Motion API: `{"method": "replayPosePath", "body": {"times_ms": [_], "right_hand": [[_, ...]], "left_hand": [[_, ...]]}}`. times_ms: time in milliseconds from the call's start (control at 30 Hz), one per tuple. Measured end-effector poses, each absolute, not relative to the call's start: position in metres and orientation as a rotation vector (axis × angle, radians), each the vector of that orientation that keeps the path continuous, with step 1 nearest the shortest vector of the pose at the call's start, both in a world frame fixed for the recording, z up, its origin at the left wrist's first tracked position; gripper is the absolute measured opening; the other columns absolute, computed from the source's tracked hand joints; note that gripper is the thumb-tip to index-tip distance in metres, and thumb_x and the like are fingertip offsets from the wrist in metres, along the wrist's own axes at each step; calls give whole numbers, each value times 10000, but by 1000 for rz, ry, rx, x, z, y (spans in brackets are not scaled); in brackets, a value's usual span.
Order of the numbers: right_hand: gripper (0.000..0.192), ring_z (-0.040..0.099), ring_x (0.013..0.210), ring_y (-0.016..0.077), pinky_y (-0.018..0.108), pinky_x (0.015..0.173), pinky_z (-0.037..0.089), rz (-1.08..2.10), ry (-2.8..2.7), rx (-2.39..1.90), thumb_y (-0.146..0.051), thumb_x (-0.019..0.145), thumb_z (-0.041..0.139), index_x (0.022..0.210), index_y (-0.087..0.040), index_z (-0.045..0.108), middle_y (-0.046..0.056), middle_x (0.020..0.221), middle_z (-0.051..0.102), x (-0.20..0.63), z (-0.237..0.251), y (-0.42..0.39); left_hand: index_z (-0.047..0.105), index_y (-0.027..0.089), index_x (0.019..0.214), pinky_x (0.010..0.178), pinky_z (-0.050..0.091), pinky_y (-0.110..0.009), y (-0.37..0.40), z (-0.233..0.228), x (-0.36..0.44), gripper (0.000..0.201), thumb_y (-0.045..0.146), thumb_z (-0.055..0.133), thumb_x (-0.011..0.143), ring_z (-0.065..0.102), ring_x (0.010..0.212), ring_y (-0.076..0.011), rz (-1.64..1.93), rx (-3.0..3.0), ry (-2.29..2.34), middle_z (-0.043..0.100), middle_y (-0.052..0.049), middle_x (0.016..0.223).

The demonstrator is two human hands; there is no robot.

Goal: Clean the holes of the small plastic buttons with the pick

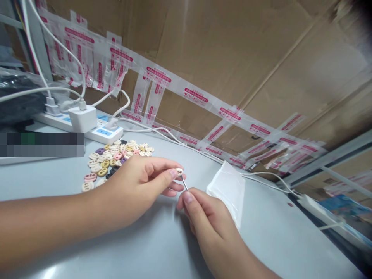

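Note:
Between thumb and fingers, my left hand (151, 176) pinches a small cream-coloured oval piece (179, 171) with dark cut-outs. My right hand (203, 213) grips a thin metal tool (185, 183), whose tip meets the piece from below; its handle is hidden in my fingers. Behind and left of my left hand lies a spread of similar oval pieces (103, 171) in white, yellow, pink, purple and black, each with cut-outs like a little face. Part of that pile is hidden by my left hand.
A white plastic packet (225, 190) lies just beyond my right hand. At the back left stands a power strip (101, 133) with a white charger (83, 119) and cables. Taped cardboard (221, 58) rises behind the grey table (130, 248). Another strip (325, 213) is at right.

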State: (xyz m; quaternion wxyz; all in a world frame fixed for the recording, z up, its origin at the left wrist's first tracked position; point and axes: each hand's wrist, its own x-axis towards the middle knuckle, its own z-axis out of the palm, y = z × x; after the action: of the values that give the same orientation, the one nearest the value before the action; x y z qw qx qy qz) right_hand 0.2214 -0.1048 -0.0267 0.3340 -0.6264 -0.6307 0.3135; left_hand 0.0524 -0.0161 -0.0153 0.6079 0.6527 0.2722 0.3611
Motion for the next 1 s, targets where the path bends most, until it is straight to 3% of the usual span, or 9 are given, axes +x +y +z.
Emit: {"method": "replayPosePath", "body": {"times_ms": [200,333,467,633,1000], "right_hand": [[425,367,572,109,240,530,302,709,-1713,-1649,-459,1051,330,738,-207,469,-44,625,411,221,-24,-103],[412,403,584,118,249,550,315,599,-1783,-1712,-437,1048,312,757,-211,497,-46,617,426,222,-21,-105],[403,404,563,115,254,540,307,531,-1854,-1741,-396,1040,320,691,-213,405,-48,604,430,222,-19,-106],[386,399,540,118,264,532,296,425,-1948,-1749,-353,1027,348,666,-219,337,-46,593,431,225,-16,-106],[376,445,550,142,298,559,292,282,-2097,-1826,-338,1029,337,677,-219,396,-16,617,512,230,-11,-110]], "left_hand": [[730,217,1125,733,610,-217,-12,-20,51,272,350,610,920,740,774,-129,852,1700,692,786,-7,925],[766,251,1010,722,559,-215,-8,-17,48,193,317,610,919,701,825,-123,950,2000,716,761,11,953],[752,240,884,704,485,-222,-6,-13,44,177,238,581,927,646,825,-119,979,2265,628,726,26,858],[727,233,889,679,438,-240,-3,-11,41,165,228,567,927,605,755,-116,940,2370,610,701,27,813],[666,200,862,680,397,-241,-4,-13,38,174,174,518,950,568,715,-111,965,2558,537,657,23,771]]}}
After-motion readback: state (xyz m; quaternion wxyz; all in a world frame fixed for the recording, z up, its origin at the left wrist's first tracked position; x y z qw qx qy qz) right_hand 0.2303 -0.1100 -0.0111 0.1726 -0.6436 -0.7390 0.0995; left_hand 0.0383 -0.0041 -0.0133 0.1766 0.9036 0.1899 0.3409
